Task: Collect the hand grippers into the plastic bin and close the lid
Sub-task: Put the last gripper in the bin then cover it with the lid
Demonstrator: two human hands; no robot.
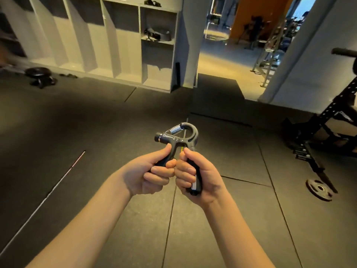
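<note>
One hand gripper [176, 141] is held in front of the body above the floor mats [222, 229], a handle in each fist. The left hand [152, 176] is wrapped tight around the left handle and the right hand [197, 178] around the right one, knuckles touching between them. The long axis of the hand gripper runs up and away from both fists, its spring and curved head lying above the thumbs. Neither hand is nearer to it; it is shared equally. No plastic bin is seen anywhere around the hand gripper, so the direction of the carry cannot be told. Beyond the hand gripper, grey cubby shelves [123, 45] stand against the far wall; to its right, a weight plate [319, 189] lies on the floor.
</note>
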